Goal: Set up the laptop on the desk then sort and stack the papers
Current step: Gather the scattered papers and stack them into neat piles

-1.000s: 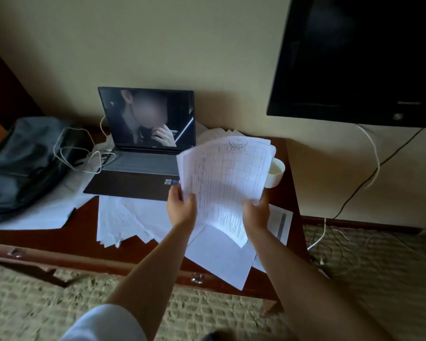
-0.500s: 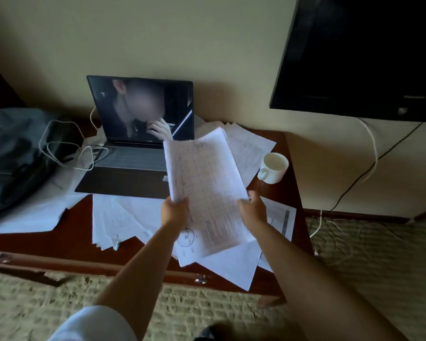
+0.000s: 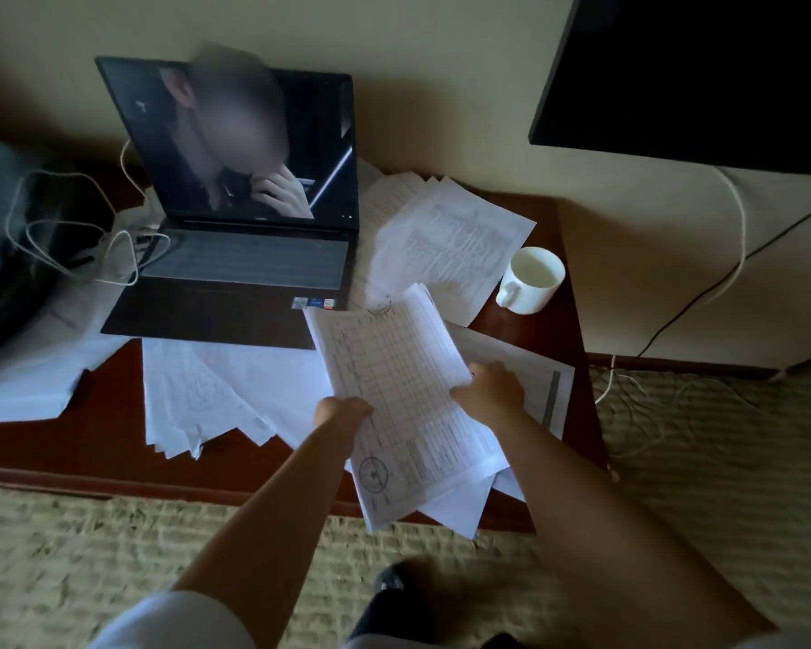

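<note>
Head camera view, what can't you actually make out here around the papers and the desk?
- Printed tables on the held sheets: too small and blurred.
- Bag: cut off by the left edge.
- Left hand fingers: hidden under the sheets.
- Papers in front of the laptop: partly under it.
- Mug contents: unclear.

Both arms reach forward, left hand and right hand gripping.

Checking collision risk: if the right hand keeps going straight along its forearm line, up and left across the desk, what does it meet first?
Likely the held stack of printed table sheets that the right hand grips; beyond it, the open dark laptop. Depth is uncertain.
</note>
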